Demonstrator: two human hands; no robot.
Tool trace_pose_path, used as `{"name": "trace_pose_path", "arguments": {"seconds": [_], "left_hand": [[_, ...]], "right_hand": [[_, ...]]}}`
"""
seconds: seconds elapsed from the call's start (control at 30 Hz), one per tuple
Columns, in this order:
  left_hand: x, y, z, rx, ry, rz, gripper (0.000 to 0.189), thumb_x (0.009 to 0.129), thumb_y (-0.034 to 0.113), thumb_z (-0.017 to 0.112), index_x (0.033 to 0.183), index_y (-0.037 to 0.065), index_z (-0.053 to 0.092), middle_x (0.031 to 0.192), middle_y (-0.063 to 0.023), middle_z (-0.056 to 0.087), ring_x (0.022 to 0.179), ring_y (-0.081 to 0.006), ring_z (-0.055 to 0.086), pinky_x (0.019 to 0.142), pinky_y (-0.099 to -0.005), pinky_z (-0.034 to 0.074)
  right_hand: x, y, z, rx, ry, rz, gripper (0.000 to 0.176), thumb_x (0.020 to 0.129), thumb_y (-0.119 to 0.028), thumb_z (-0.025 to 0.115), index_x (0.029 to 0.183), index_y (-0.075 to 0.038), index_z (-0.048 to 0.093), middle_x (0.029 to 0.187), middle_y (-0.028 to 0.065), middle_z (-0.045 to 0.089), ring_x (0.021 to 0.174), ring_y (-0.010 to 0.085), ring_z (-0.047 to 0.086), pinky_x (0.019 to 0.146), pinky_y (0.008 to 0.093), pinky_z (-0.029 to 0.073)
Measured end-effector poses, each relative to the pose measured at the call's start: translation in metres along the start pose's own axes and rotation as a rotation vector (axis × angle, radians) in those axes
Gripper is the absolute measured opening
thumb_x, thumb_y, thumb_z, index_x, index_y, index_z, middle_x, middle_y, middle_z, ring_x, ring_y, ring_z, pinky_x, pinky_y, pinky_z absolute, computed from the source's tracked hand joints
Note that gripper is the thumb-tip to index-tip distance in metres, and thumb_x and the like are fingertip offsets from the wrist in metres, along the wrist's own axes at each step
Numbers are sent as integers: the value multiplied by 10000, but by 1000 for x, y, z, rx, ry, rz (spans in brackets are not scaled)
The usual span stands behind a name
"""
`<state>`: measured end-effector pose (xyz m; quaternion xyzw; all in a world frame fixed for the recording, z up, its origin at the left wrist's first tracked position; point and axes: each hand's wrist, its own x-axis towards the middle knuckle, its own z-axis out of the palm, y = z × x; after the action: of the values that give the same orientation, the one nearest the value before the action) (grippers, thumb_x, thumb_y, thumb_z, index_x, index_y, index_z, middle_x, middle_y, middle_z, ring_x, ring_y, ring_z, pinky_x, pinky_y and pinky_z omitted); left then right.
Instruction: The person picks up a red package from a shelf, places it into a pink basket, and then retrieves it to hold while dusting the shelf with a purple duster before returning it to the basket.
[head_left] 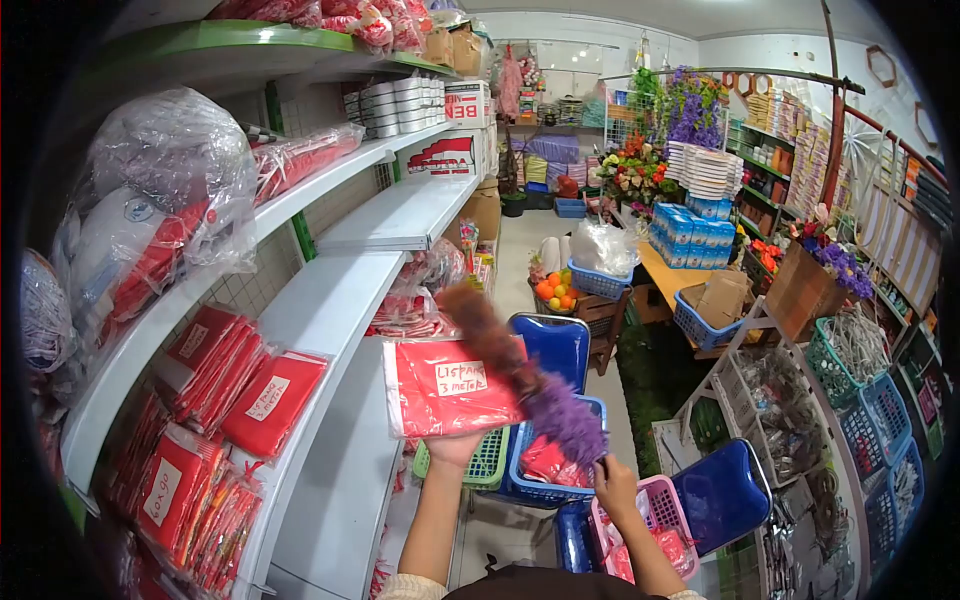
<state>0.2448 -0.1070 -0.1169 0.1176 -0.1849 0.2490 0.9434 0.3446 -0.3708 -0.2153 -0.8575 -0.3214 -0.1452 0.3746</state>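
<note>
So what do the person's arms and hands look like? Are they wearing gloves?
No gloves. The left hand and the right hand are bare, with no ring, watch or bracelet that I can see. Both forearms are bare too. Pale cream sleeves show only at the bottom edge of the picture, the left sleeve and the right sleeve.

Shelves (330,300) left, packet (445,385) above baskets (545,480), duster (530,385) across packet; racks (850,400) right

A red packet (447,386) is held up by the left hand (455,447); a purple duster (540,385) is gripped by the right hand (612,483) beside white shelves (320,310).
</note>
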Motion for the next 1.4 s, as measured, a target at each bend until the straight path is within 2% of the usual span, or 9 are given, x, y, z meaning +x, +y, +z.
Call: {"name": "trace_pose_path", "arguments": {"seconds": [0.13,0.27,0.37,0.5,0.53,0.63,0.8,1.13,1.4], "left_hand": [[-7,6,0,31,-24,-15,739,853,581,396,1401,98,289,1443,-144,297,1332,-374,245,1081,-589,148],[-4,7,0,42,109,-5,737,833,609,400,1368,104,358,1399,-135,379,1277,-337,355,1053,-594,201],[-25,27,-92,-222,-442,-6,692,835,623,380,1342,154,412,1364,-71,442,1199,-296,446,1012,-572,286],[-40,34,-17,-160,49,174,680,844,611,372,1348,156,406,1344,-69,460,1209,-309,443,1021,-562,289],[-37,31,28,-73,43,169,696,846,611,367,1353,134,395,1361,-99,436,1243,-342,399,1038,-565,265],[-55,52,19,137,42,250,703,860,569,382,1380,99,330,1416,-119,355,1312,-343,294,1077,-580,170],[-91,77,20,117,154,385,741,843,584,414,1375,77,315,1423,-151,327,1309,-385,279,1065,-604,173],[-143,97,39,135,106,485,738,848,587,404,1376,79,316,1430,-153,320,1303,-391,290,1045,-621,203],[-161,106,44,180,171,535,760,841,607,396,1382,80,309,1434,-152,314,1305,-392,286,1053,-610,199]], "right_hand": [[6,-9,-4,-32,-2,98,167,831,-196,595,793,-45,535,687,200,600,607,391,585,527,471,439],[5,-16,4,98,-92,-135,166,813,-185,605,785,-41,529,661,178,588,588,384,569,534,449,446],[11,-15,12,126,-152,-367,147,770,-157,627,765,-52,523,638,145,569,584,342,578,523,419,447],[22,-22,30,137,-109,-344,137,729,-115,631,741,-47,513,632,135,552,585,326,578,516,404,438],[26,-21,35,140,-116,-321,131,744,-106,622,751,-34,513,641,153,560,585,345,572,519,413,436],[46,-30,53,236,-58,-304,127,762,-103,617,785,-20,524,666,177,573,593,365,572,523,420,432],[85,-68,82,267,-140,-220,164,846,-193,584,821,-32,564,707,200,615,622,372,596,532,449,444],[160,-223,163,97,-356,-479,231,855,-234,533,983,-43,517,724,222,615,674,405,601,591,505,464],[218,-294,206,68,-298,-564,191,813,-178,527,910,-35,606,751,236,626,721,400,625,636,496,491]]}}
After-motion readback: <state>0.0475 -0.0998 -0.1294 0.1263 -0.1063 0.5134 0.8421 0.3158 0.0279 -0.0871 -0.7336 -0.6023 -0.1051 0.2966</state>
